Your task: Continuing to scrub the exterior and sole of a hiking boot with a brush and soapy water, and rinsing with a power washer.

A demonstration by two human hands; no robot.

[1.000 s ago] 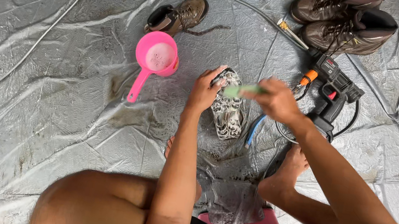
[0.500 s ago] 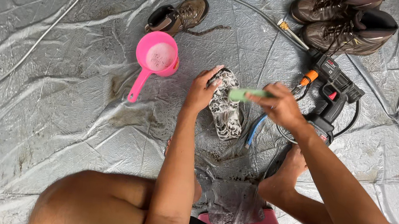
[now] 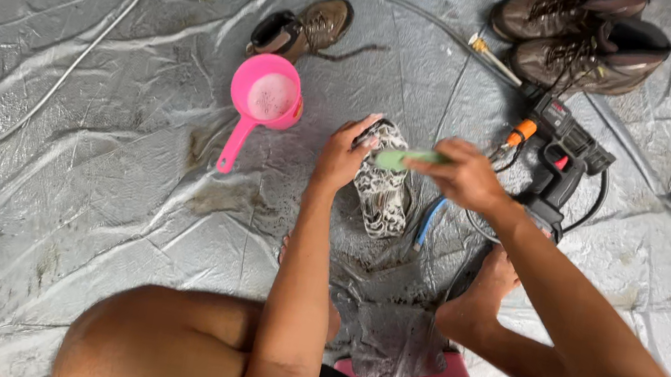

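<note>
Hands meet at the frame's centre, the left hand point(image 3: 343, 156) gripping a patterned shoe point(image 3: 382, 188) on the grey tarp point(image 3: 45, 172) while the right hand point(image 3: 466, 174) clasps a green brush point(image 3: 402, 158) against it, right of a pink scoop point(image 3: 262, 101).

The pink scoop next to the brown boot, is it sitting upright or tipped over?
Upright. The pink scoop rests on the grey tarp with its open mouth facing up, pale foamy liquid visible inside, handle angled down-left.
</note>
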